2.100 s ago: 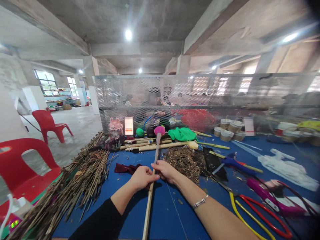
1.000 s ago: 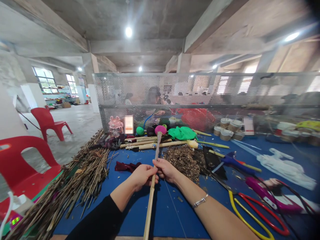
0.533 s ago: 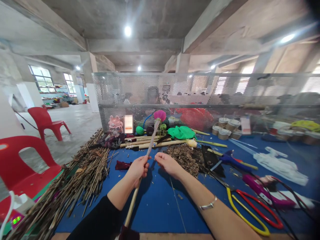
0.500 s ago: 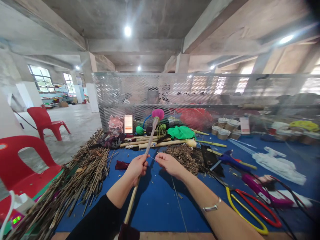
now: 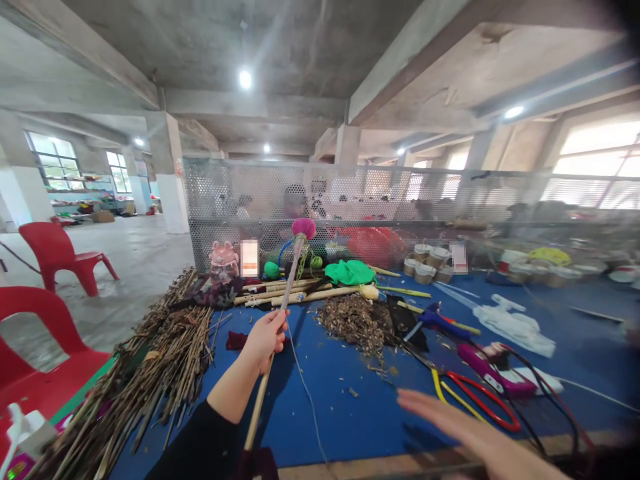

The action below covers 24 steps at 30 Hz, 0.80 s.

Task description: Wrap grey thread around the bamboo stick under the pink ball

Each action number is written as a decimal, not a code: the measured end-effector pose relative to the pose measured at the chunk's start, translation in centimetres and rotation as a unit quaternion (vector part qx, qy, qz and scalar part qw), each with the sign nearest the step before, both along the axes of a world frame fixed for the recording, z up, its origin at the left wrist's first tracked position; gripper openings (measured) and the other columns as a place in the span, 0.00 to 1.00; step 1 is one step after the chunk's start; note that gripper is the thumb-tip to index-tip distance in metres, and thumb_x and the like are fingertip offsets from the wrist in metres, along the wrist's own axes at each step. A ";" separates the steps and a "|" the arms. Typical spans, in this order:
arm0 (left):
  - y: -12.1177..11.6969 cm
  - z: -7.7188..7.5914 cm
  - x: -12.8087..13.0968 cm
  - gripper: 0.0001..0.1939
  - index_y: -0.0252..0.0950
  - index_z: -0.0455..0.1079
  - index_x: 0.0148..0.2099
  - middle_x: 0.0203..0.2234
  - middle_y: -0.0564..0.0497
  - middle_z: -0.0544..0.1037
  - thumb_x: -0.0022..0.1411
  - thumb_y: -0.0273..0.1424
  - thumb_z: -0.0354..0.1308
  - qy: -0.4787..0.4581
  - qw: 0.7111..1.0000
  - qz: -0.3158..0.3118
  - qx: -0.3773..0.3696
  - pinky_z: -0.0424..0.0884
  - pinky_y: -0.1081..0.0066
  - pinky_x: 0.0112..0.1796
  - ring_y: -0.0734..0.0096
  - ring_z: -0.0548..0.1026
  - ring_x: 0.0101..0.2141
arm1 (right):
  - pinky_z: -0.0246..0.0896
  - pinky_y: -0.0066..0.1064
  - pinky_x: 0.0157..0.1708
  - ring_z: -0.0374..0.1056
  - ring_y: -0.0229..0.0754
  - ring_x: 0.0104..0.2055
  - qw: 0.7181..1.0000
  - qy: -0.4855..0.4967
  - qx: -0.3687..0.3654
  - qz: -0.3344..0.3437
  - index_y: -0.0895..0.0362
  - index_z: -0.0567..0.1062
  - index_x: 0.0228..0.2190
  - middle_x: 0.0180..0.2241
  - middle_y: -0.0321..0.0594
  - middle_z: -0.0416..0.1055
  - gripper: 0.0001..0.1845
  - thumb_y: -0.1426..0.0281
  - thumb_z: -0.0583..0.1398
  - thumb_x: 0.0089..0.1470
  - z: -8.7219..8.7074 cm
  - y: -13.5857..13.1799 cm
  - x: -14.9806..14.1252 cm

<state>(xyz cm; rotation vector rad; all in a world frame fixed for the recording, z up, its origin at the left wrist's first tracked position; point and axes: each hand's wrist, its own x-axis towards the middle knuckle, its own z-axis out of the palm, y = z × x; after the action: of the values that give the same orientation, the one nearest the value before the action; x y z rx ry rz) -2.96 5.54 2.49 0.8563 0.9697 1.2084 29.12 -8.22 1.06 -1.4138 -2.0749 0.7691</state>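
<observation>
My left hand [image 5: 267, 341] is closed round a long wooden stick [image 5: 259, 410], which slants up and away from me. The stick's upper part is wrapped in pale, shiny material, and a bright pink ball-shaped piece [image 5: 303, 229] tops it. Green yarn [image 5: 304, 265] dangles just below that. From near my left fingers a thin thread [image 5: 306, 387] runs slackly down to the front edge. My right hand [image 5: 450, 421], somewhat blurred, is held over the table at the lower right with its fingers stretched out and nothing in it. Nearest to it are scissors with red and yellow handles [image 5: 503, 412].
Dry twigs [image 5: 175, 360] are heaped on the left. Brown chips [image 5: 350, 323] lie mid-table before several wooden rods [image 5: 320, 293] and green cloth [image 5: 350, 272]. A purple device [image 5: 520, 385] with cables and white plastic [image 5: 515, 327] lie right. A perforated metal screen [image 5: 240, 193] stands behind.
My right hand has let go of the thread by the stick and moved right and toward me, its fingers opening. The thread now hangs slack. My left hand keeps its grip.
</observation>
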 end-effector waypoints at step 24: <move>2.3 -3.1 -0.6 0.24 0.34 0.66 0.35 0.14 0.61 0.55 0.48 0.52 0.55 0.120 0.989 0.090 -0.003 0.42 0.75 0.16 0.84 0.49 0.13 | 0.40 0.20 0.14 0.40 0.30 0.13 0.914 0.395 -0.053 -0.080 0.55 0.54 0.20 0.13 0.26 0.43 0.17 0.68 0.42 0.60 11.3 40.1 -7.8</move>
<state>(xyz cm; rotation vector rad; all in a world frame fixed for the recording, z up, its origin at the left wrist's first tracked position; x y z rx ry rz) -3.59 7.86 -0.61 0.9390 1.2665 1.2727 21.31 31.91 12.39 -1.0472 -1.2919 1.1567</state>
